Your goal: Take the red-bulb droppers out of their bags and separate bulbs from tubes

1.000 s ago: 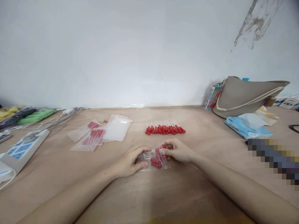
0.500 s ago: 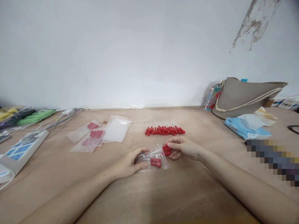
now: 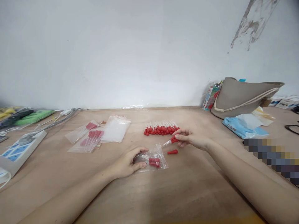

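My left hand (image 3: 129,161) rests on the wooden table (image 3: 163,193), its fingers closed on one end of a small clear plastic bag (image 3: 155,155) with red-capped droppers inside. My right hand (image 3: 190,138) pinches a single dropper (image 3: 171,140) by its red bulb, just right of the bag's open mouth. Another dropper (image 3: 172,152) lies loose on the table between the bag and my right hand. A row of several red-bulbed droppers (image 3: 161,129) lies farther back.
Filled bags of droppers (image 3: 90,138) and an empty clear bag (image 3: 116,128) lie at the left. A power strip (image 3: 17,152) and cables sit at the far left edge. A beige bag (image 3: 243,96) and a blue packet (image 3: 243,127) stand at the right.
My right hand has pulled away from the bag toward the dropper row, holding one dropper. One dropper now lies loose on the table beside the bag. The left hand stays put.
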Motion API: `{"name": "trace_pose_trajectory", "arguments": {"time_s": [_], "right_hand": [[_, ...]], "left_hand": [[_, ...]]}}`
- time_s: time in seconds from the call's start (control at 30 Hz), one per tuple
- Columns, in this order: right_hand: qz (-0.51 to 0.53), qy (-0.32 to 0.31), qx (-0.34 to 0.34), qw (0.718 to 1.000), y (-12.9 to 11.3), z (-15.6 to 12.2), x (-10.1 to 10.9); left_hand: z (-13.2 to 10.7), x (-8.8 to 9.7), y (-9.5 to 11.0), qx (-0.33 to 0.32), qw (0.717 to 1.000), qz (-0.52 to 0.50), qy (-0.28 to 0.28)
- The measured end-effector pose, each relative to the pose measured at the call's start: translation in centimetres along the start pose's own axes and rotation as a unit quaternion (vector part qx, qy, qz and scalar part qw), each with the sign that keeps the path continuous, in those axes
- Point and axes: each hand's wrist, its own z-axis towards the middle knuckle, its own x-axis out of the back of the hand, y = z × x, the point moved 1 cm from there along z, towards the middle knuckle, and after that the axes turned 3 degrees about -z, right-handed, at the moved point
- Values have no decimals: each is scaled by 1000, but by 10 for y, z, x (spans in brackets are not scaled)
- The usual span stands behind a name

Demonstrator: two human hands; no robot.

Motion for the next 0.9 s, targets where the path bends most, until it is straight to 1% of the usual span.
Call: {"name": "trace_pose_trajectory", "arguments": {"time_s": [0.13, 0.2, 0.27, 0.33, 0.4, 0.43, 0.47, 0.53, 0.57, 0.6, 0.67, 0.7, 0.77, 0.83, 0.9], "right_hand": [[30, 51, 49, 997, -15, -5, 20], [26, 78, 96, 992, -26, -8, 30], [17, 120, 158, 980, -37, -6, 35], [-13, 163, 216, 963, -45, 2, 32], [-82, 200, 264, 940, -47, 17, 19], [-130, 213, 292, 923, -46, 25, 10], [-194, 226, 328, 897, -45, 33, 1], [-346, 225, 381, 827, -43, 48, -19], [-413, 212, 391, 794, -41, 54, -28], [-474, 197, 390, 764, -40, 60, -35], [-569, 162, 368, 718, -38, 68, -45], [-602, 144, 352, 702, -37, 72, -48], [-642, 109, 325, 686, -37, 76, -51], [-652, 82, 316, 685, -38, 75, -51], [-650, 72, 321, 685, -40, 69, -49]], "left_hand": [[1, 0, -1, 3, 1000, 6, 4], [1, -1, -1, 0, 1000, 8, 3], [1, -1, -1, -5, 1000, 8, 4], [2, -2, -1, -8, 1000, 6, 4], [2, -2, -2, -11, 1000, 4, 6], [2, -2, -2, -12, 1000, 3, 7], [2, -2, -2, -13, 1000, 3, 9], [2, -2, -3, -17, 1000, 4, 12], [2, -1, -3, -19, 1000, 5, 13], [2, -1, -2, -20, 1000, 6, 12], [2, -1, -1, -19, 1000, 5, 9], [2, 0, 0, -18, 1000, 5, 6], [1, 0, 2, -15, 1000, 3, 0], [1, 1, 4, -12, 1000, 4, -3], [1, 1, 4, -11, 1000, 4, -2]]}}
